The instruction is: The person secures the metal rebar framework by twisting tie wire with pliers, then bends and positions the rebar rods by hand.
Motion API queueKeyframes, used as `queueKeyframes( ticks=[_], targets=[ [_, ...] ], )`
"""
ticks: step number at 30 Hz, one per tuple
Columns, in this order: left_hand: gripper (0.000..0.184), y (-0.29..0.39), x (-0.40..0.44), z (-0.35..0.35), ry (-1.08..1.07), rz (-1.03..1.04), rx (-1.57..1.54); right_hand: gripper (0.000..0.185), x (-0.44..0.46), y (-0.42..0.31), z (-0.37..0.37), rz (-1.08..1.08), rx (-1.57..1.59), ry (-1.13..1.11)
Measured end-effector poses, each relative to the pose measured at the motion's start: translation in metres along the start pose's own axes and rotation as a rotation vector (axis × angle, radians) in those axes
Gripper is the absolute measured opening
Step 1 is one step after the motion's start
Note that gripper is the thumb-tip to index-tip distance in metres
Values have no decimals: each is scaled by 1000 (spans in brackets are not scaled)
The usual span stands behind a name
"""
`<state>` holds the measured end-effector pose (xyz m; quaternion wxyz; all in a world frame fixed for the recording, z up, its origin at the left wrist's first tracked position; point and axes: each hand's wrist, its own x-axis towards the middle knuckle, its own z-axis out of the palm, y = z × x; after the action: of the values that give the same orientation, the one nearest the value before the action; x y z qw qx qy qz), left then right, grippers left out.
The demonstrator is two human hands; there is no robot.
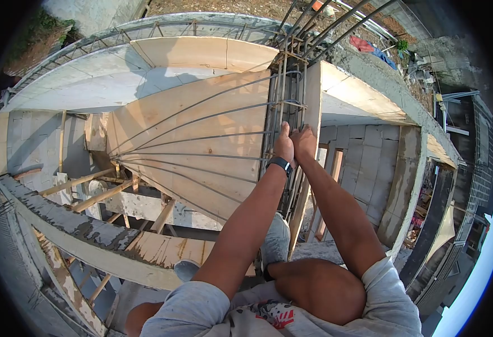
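Observation:
My left hand, below a dark wristwatch, is closed over the long steel bars of a rebar cage, its thumb lying along them. Right beside it, touching, my right hand has its fingers curled in at the cage's edge, against a wooden formwork board. What lies inside either grip is hidden. Several thin bent steel rods fan out leftward from the cage, over a plywood panel, and meet at a point on the left.
My shoe rests by the cage's near end. Upright rebar juts up at the top. A concrete beam with wooden props crosses the lower left. Deep gaps open at left and right; a block wall stands below on the right.

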<state>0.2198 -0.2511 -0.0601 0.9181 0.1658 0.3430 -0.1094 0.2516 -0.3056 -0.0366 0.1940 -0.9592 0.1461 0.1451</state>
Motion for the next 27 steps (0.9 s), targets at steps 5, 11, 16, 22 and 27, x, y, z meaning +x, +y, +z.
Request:
queueKeyframes(
  ticks=[5, 11, 16, 22, 27],
  targets=[
    [88, 10, -10, 5, -40, -57, 34, 39, -5, -15, -15, 18, -62, -77],
    [100, 3, 9, -7, -92, -79, 16, 36, -5, -19, -13, -5, -123, 22],
    [94, 5, 8, 2, -66, -67, -33, 40, -3, -22, -15, 22, -151, 31],
    [86, -2, 17, -1, -19, -72, -48, 70, 10, -17, -4, 86, -175, -16],
    [97, 4, 12, 1, 6, -37, 37, 69, 8, -26, -8, 87, -227, -17]
  ],
)
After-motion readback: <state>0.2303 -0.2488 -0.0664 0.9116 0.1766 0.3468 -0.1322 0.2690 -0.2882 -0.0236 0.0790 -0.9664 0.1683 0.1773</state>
